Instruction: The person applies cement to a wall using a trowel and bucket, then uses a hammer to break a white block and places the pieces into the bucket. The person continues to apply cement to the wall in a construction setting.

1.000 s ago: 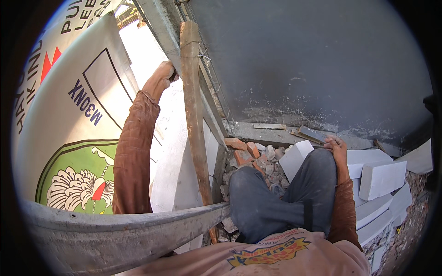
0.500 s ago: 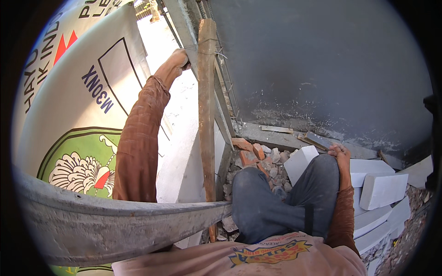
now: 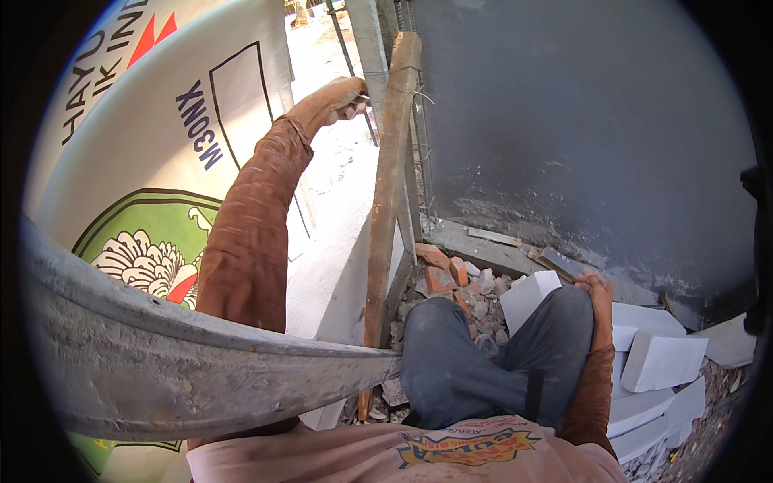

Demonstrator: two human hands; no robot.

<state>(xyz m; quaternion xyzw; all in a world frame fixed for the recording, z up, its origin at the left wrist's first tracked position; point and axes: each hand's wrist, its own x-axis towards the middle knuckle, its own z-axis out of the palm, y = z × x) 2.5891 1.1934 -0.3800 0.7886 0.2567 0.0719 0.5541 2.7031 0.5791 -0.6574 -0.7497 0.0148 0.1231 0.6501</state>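
Note:
My left arm, in a brown sleeve, reaches over a curved grey beam (image 3: pixel 241 362). At its end my left hand (image 3: pixel 346 98) is closed, fingers curled, beside an upright wooden plank (image 3: pixel 388 177) and a grey post (image 3: pixel 369 40). Whatever is in those fingers, if anything, is too small to make out. A thin wire (image 3: pixel 424 96) is wound round the plank near its top. My right hand (image 3: pixel 596 291) lies on my bent right knee, holding nothing, its fingers over the dark trousers.
A large printed banner (image 3: pixel 173 153) hangs at the left. Broken bricks and rubble (image 3: pixel 451 278) lie ahead of my knees. White blocks (image 3: pixel 664 360) are piled at the right. A grey wall (image 3: pixel 580 121) rises ahead, with thin steel bars (image 3: pixel 423 161) standing by the plank.
The view has shifted, so the plank and banner sit farther right. My left hand has come slightly away from the post, fingers still curled. My right hand stays on the knee.

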